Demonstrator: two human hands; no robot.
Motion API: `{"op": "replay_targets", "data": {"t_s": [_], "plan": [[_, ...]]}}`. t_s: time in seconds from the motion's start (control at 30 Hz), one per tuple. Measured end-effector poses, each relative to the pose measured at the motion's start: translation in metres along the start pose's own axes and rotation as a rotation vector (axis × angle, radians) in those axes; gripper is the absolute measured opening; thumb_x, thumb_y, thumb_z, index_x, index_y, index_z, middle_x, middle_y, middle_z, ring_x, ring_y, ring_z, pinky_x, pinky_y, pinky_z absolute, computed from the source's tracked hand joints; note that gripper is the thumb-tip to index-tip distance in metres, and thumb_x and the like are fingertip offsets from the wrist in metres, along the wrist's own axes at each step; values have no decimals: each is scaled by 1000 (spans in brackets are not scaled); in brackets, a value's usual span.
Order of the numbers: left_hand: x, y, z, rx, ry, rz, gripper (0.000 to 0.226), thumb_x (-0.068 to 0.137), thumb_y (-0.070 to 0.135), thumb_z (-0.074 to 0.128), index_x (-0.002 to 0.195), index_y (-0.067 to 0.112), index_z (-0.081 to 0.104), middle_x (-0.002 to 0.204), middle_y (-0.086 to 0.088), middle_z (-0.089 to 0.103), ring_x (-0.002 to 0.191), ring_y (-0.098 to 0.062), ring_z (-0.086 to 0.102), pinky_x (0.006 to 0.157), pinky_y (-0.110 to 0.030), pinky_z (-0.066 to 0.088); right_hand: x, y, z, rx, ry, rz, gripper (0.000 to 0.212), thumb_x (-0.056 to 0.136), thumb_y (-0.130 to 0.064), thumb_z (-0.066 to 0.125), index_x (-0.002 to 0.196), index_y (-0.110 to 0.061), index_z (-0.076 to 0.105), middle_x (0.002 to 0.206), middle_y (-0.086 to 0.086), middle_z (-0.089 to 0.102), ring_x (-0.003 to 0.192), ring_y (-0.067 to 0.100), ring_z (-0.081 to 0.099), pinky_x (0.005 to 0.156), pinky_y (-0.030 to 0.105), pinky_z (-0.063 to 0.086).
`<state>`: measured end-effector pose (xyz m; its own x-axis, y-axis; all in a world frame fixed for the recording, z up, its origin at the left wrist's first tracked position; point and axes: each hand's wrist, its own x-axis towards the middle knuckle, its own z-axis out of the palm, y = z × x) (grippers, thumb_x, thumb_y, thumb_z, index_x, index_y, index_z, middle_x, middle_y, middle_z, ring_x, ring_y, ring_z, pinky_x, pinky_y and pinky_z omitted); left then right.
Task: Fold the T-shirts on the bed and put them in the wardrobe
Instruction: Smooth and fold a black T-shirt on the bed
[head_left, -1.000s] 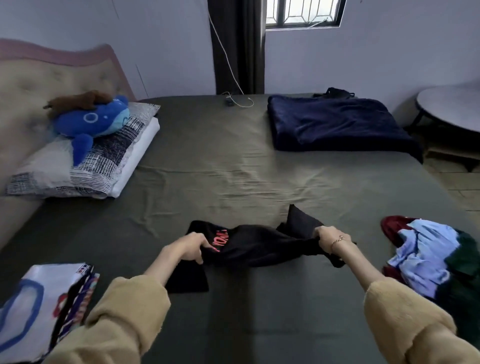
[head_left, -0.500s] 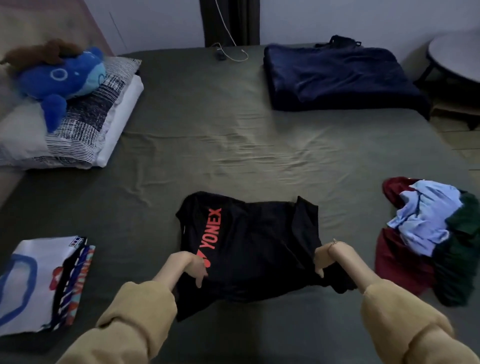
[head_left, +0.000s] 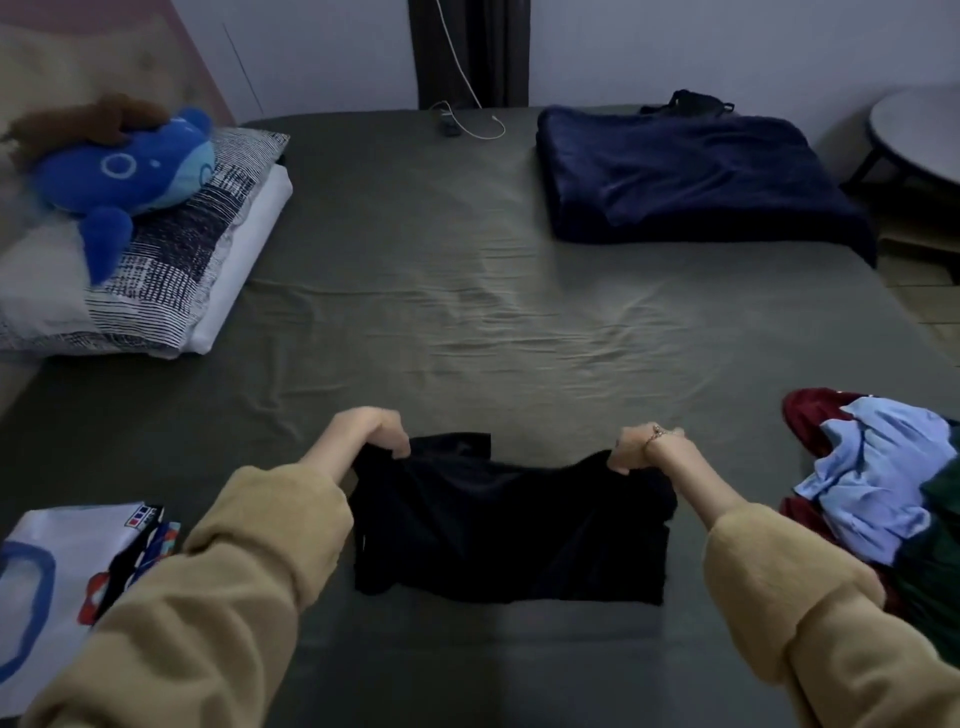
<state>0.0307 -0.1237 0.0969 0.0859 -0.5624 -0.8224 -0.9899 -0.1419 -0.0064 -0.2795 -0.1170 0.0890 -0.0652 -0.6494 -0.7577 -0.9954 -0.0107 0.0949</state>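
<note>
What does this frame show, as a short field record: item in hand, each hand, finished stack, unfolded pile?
item in hand: black T-shirt, lying on the bed
left hand: grips the shirt's far left edge
right hand: grips the shirt's far right edge
finished stack: folded shirts near left
unfolded pile: heap of clothes at right
wardrobe: not in view

1. A bed (head_left: 467, 291) with a wrinkled olive sheet carries everything.
2. Near edge, middle: a black T-shirt (head_left: 511, 540).
3. Left: folded white shirts (head_left: 57, 566), and pillows (head_left: 171, 270) bearing a blue plush toy (head_left: 122, 174).
4. Right: a heap of clothes (head_left: 878, 483).
5. Far right: a navy blanket (head_left: 691, 176).
</note>
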Motion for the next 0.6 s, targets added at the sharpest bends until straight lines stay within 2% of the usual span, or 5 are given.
{"op": "replay_targets", "data": {"t_s": [0.1,0.23,0.37,0.47,0.6], "plan": [[15,11,-31,65,141,-25,39,87,23,55,123,8,56,134,-10,52,116,-29,54,93,-35,46,22,-1,-24,100,143,27,34,81,-23,54,114,-14,59,113,7,59,103,26,58,82,31,44],[44,24,-74,-213,725,-94,38,94,9,40,130,7,51,136,-12,49,124,-30,48,96,-40,41,64,5,-63,661,631,69,34,86,-9,53,119,-2,59,122,24,57,114,35,54,89,33,43],[83,29,-88,-529,1054,-52,48,98,12,42,144,9,28,149,-12,30,135,-29,30,106,-44,30,96,6,-67,912,528,-93,88,85,-10,66,150,-10,6,157,13,10,141,27,22,116,42,19],[113,32,-57,-537,875,-79,43,95,11,44,137,7,38,142,-14,38,131,-31,35,104,-43,32,115,4,-34,654,278,-27,75,85,-15,65,147,-10,22,149,13,32,133,28,37,108,40,32],[130,27,0,-291,112,-51,59,83,34,65,133,8,46,137,-11,49,122,-29,50,99,-39,44,125,-4,16,605,7,174,71,87,-15,63,142,-2,22,143,21,35,129,34,40,89,33,42]]}}
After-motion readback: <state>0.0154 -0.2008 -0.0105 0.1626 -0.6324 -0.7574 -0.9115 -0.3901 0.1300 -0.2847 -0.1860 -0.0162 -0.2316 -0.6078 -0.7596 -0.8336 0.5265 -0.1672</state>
